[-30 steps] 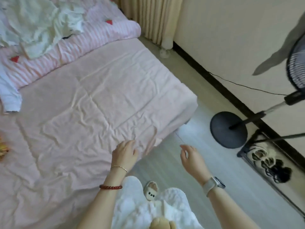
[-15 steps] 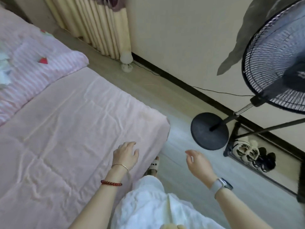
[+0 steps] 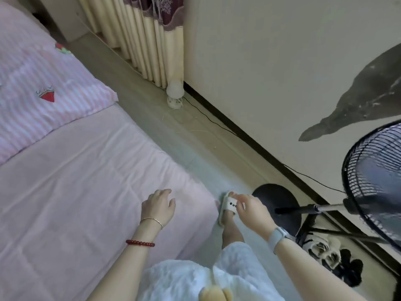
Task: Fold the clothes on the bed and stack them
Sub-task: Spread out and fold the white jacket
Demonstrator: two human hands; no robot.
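The bed point(image 3: 82, 170), covered by a creased pale pink sheet, fills the left half of the view, and its near right corner lies just left of the person's foot. No clothes to fold show anywhere on the visible part of the bed; the only thing lying on it is a pink-striped quilt point(image 3: 43, 92) with strawberry prints, bunched along the far left edge. The left hand point(image 3: 158, 208) hovers over or rests on the sheet near that right corner, palm down, its grip loosely spread with fingers gently bent and holding nothing; whether it touches the sheet cannot be told. A thin gold bangle point(image 3: 152, 221) and a red bead bracelet point(image 3: 140, 243) circle that wrist. The right hand point(image 3: 252, 210) hangs off the bed over the floor, fingers relaxed and slightly curled, its grip empty; a pale-strapped watch point(image 3: 277, 235) sits on the wrist. Beneath the right hand's fingertips appears a foot in a cream slipper point(image 3: 227, 206) standing on the grey floor point(image 3: 195, 135) just beside the bed's corner. A black standing fan point(image 3: 373, 183) leans in from the right, its round base point(image 3: 280, 203) on the floor behind the right hand. A small white lamp point(image 3: 175, 94) stands at the foot of the cream curtain point(image 3: 149, 40) by the wall.
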